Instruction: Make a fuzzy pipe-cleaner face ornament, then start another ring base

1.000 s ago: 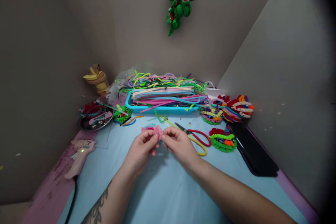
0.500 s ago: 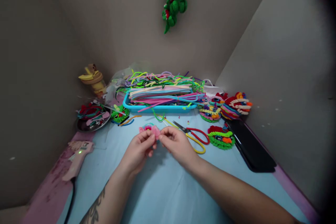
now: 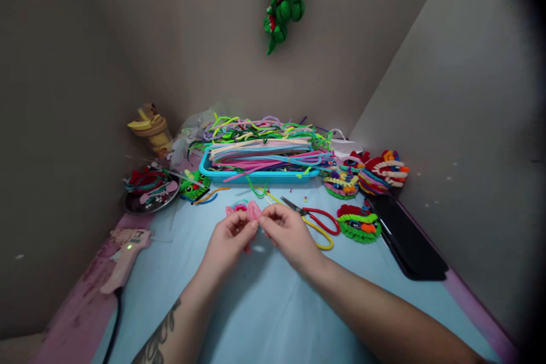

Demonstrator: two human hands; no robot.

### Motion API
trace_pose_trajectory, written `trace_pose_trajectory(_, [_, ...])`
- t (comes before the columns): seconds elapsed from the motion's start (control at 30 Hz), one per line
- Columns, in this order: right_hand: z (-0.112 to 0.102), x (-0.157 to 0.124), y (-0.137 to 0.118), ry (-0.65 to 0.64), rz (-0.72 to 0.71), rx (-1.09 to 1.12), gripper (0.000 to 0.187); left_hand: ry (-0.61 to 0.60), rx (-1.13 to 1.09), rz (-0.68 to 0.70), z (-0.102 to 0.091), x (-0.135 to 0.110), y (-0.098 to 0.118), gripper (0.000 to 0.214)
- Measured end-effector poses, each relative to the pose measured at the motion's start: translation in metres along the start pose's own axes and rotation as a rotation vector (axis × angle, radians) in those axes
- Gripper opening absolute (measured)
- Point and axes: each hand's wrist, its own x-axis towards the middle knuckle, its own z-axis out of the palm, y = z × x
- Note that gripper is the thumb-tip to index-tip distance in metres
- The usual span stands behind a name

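Note:
Both my hands meet over the middle of the table, pinching a small loop of pink pipe cleaner [image 3: 254, 210]. My left hand [image 3: 234, 237] is closed on its lower left side, thumb against fingers. My right hand [image 3: 286, 233] grips it from the right between thumb and fingertips. Just behind the left fingers sits a small pink and teal pipe-cleaner piece [image 3: 239, 206], partly hidden by them. Scissors [image 3: 313, 219] with one red and one yellow handle lie right beside my right hand, blades parted.
A blue tray [image 3: 264, 177] heaped with pipe cleaners stands behind my hands. Finished fuzzy figures [image 3: 359, 223] and a black phone-like slab [image 3: 407, 239] lie right. At left are a pink glue gun [image 3: 128, 259] with its light on, a metal bowl [image 3: 151, 205] and a yellow cup [image 3: 151, 131].
My left hand has turned slightly, its thumb sliding toward the right fingertips. The pink loop now stands more upright between the hands. Other things stay put.

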Motion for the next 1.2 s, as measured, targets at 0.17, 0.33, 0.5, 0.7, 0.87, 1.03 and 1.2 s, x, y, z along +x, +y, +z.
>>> trace_pose_trajectory(0.17, [0.0007, -0.0003, 0.0015, -0.006, -0.013, -0.020, 0.017, 0.060, 0.106, 0.035, 0.0000, -0.0007, 0.0007, 0.030])
trace_pose_trajectory(0.33, [0.0009, -0.0018, 0.0031, -0.012, -0.030, -0.030, 0.020, 0.046, 0.128, 0.060, -0.0022, -0.0007, 0.0031, 0.029])
trace_pose_trajectory(0.5, [0.0003, -0.0012, 0.0033, -0.001, -0.033, -0.021, 0.022, 0.026, 0.136, 0.040, -0.0020, -0.0001, 0.0023, 0.031])
trace_pose_trajectory(0.7, [-0.0011, -0.0002, 0.0017, 0.026, -0.006, -0.006, 0.019, 0.003, 0.037, 0.020, -0.0039, 0.0006, -0.0020, 0.030])
trace_pose_trajectory(0.87, [0.0010, -0.0006, 0.0019, 0.017, 0.001, 0.016, 0.021, 0.031, 0.093, 0.043, -0.0030, -0.0009, 0.0001, 0.030])
trace_pose_trajectory(1.03, [0.0006, 0.0000, 0.0041, 0.003, -0.013, 0.030, 0.025, 0.007, 0.209, 0.048, -0.0025, -0.0013, 0.0031, 0.030])
trace_pose_trajectory(1.2, [-0.0035, 0.0025, 0.0053, -0.013, 0.030, 0.025, 0.025, 0.032, 0.255, 0.101, -0.0052, -0.0001, 0.0041, 0.030])
